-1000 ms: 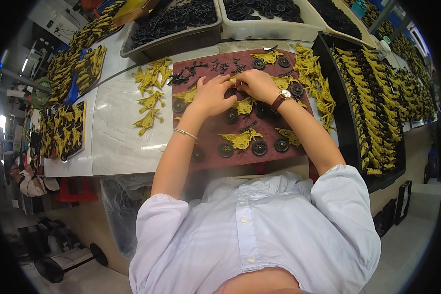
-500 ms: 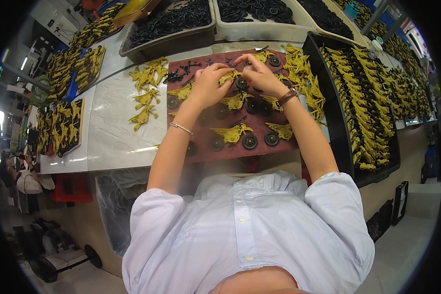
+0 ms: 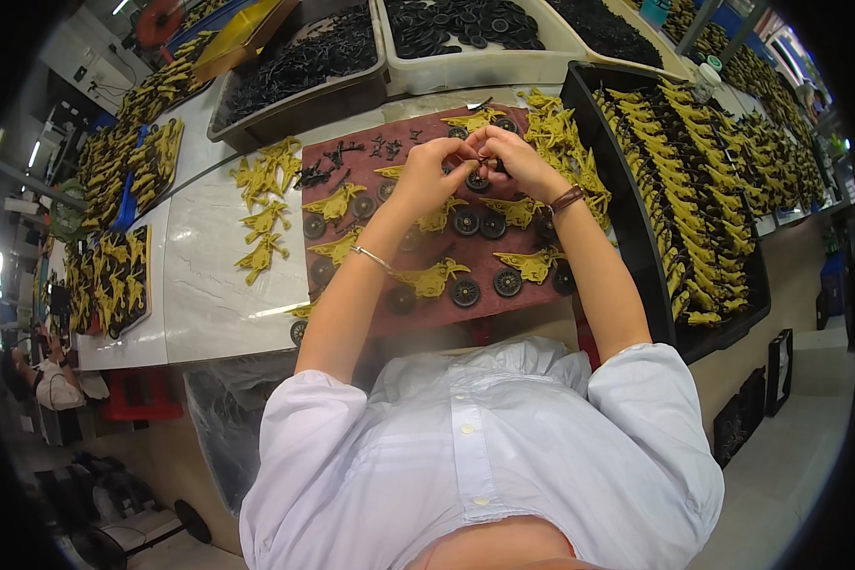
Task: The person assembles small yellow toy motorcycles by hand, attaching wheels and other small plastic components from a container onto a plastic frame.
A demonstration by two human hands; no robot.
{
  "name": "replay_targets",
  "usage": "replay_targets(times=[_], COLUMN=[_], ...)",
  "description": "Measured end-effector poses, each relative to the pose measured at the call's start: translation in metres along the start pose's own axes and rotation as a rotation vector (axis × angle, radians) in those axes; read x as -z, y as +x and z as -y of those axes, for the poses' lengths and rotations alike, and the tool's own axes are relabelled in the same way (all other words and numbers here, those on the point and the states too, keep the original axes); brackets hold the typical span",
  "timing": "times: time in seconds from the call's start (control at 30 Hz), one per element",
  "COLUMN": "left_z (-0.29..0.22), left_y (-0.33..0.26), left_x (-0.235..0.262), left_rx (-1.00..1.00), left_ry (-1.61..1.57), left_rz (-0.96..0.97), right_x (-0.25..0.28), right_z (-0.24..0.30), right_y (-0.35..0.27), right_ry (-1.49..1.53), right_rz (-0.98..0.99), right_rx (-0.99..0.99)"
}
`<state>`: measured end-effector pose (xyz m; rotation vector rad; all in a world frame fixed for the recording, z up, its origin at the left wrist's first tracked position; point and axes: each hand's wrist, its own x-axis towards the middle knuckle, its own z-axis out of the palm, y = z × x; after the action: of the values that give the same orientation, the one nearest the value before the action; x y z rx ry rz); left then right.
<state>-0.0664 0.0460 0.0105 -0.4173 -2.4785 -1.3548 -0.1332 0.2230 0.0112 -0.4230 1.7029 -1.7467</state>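
Note:
Over the far part of a dark red mat (image 3: 483, 251), my two hands meet fingertip to fingertip. My left hand (image 3: 435, 176) is closed in a pinch. Against it, my right hand (image 3: 518, 163) pinches too, with fingers curled. A small dark piece shows between the fingertips, mostly hidden, so I cannot make out its kind. Beneath and around them lie rows of yellow toy motorcycle bodies (image 3: 429, 281) with black spoked wheels (image 3: 465, 292) beside them. Small black parts (image 3: 332, 154) are scattered at the mat's far left.
Yellow bodies are piled left (image 3: 266, 214) and right (image 3: 570, 142) of the mat. At the back stand a bin of black parts (image 3: 370, 84) and a white bin of wheels (image 3: 489, 68). A black tray (image 3: 648, 266) of assembled rows borders the right.
My hands have drawn together, fingertips now meeting. The view has shifted, so the mat and bins sit slightly differently in the picture.

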Motion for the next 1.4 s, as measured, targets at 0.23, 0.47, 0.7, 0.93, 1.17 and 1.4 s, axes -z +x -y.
replay_targets(times=[0.23,0.47,0.7,0.93,1.17,1.4], left_z=[0.014,0.015,0.036,0.059,0.068,0.069], left_y=[0.006,0.022,0.052,0.061,0.056,0.059], left_x=[-0.004,0.005,-0.012,-0.023,-0.025,-0.030], left_rx=[0.215,0.354,0.384,0.125,0.075,0.028], left_ry=[-0.324,-0.538,-0.796,-0.065,0.580,0.609], left_rz=[-0.015,0.215,-0.056,-0.057,0.298,0.261], right_x=[0.006,0.024,0.029,0.046,0.043,0.054], right_z=[-0.005,-0.006,-0.006,-0.009,-0.008,-0.017], right_y=[0.000,0.012,0.026,0.054,0.069,0.075], right_ry=[-0.059,-0.346,-0.157,-1.028,-1.437,-1.629], right_rz=[0.063,-0.080,-0.265,-0.431,-0.352,-0.246], right_rx=[0.169,0.245,0.346,0.582,0.384,0.502])
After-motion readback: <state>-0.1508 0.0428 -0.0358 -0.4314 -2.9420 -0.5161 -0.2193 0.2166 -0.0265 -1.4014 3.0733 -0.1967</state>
